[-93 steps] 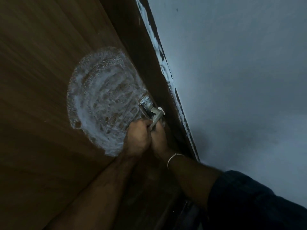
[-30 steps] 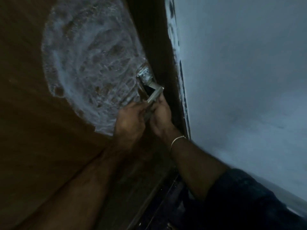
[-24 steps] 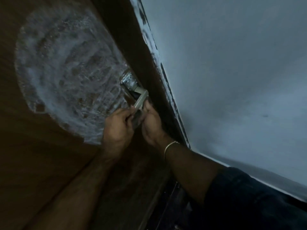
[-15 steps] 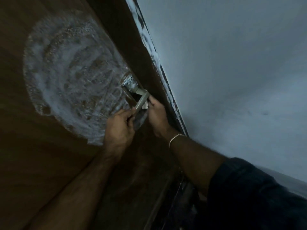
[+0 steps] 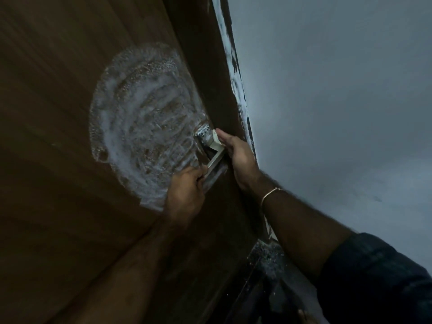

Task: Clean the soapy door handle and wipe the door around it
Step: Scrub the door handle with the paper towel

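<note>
The brown door (image 5: 70, 113) has a big round patch of white soap foam (image 5: 142, 127) on it; the metal door handle (image 5: 214, 152) sits at the right edge of the foam, near the door's edge; the left hand (image 5: 187, 192) has its fingers wrapped tight around the low end of the handle; the right hand (image 5: 238, 155) lies flat against the top of the handle, fingers straight and close together; a thin bracelet (image 5: 271, 194) is on the right wrist; a grey wall (image 5: 339, 113) is to the right

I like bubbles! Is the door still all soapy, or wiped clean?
Still soapy. A big round patch of white foam covers the brown door beside the handle, with swirly streaks in it.
</note>
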`<move>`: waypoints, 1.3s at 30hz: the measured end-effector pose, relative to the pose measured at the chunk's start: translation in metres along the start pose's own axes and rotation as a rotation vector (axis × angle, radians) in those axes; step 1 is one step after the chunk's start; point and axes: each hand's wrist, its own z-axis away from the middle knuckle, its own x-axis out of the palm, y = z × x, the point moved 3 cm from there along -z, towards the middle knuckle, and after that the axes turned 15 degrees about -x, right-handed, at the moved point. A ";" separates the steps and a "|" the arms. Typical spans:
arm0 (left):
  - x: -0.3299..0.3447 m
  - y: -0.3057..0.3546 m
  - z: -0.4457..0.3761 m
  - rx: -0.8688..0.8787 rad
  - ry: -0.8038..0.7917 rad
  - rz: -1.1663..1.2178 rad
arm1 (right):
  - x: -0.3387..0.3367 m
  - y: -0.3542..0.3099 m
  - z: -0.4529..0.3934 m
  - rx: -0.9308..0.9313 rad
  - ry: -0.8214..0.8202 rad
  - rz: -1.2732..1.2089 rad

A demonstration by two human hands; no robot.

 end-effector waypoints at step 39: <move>0.001 0.004 0.000 -0.099 0.016 0.075 | 0.039 -0.018 0.002 -0.525 0.210 0.686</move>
